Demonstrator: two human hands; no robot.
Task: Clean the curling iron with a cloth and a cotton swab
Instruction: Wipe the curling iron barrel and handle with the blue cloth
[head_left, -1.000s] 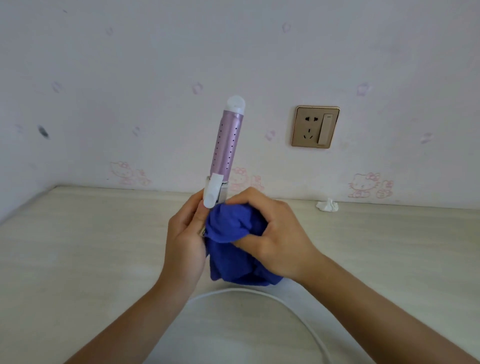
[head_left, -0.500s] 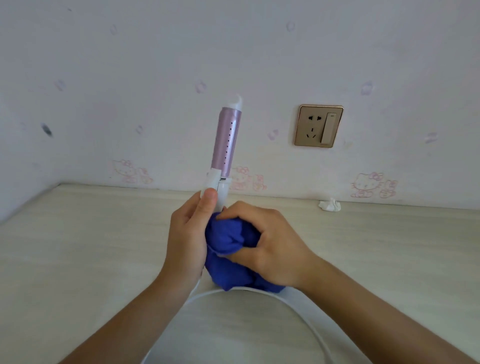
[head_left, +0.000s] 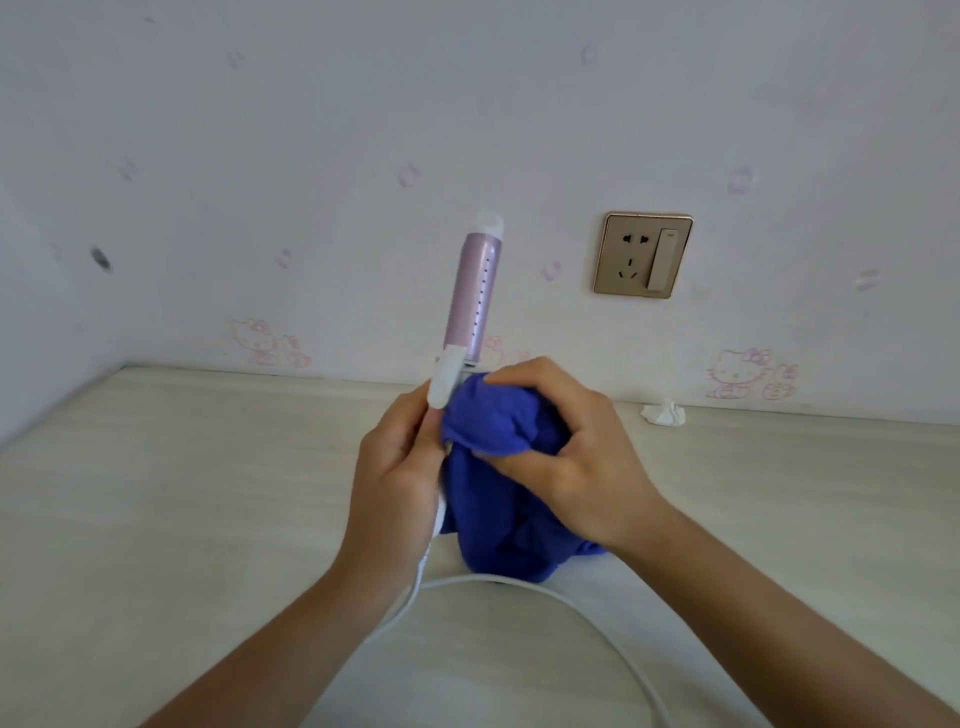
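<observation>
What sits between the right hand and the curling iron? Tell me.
The blue cloth, bunched in the grip of the right hand against the curling iron that the left hand holds. Head view.

You cannot see the handle of the curling iron. Your left hand wraps one side of it, and the blue cloth, bunched under your right hand, covers the rest at mid-frame. The iron's white tip is smeared against the pale wall, so its outline is unclear. The white cord runs off the bottom edge right of centre, and its far end is out of view. Both your forearms are cut off at the bottom edge. The small white crumpled scrap at the right, by the wall, is possibly tissue, but it is too small to tell.
</observation>
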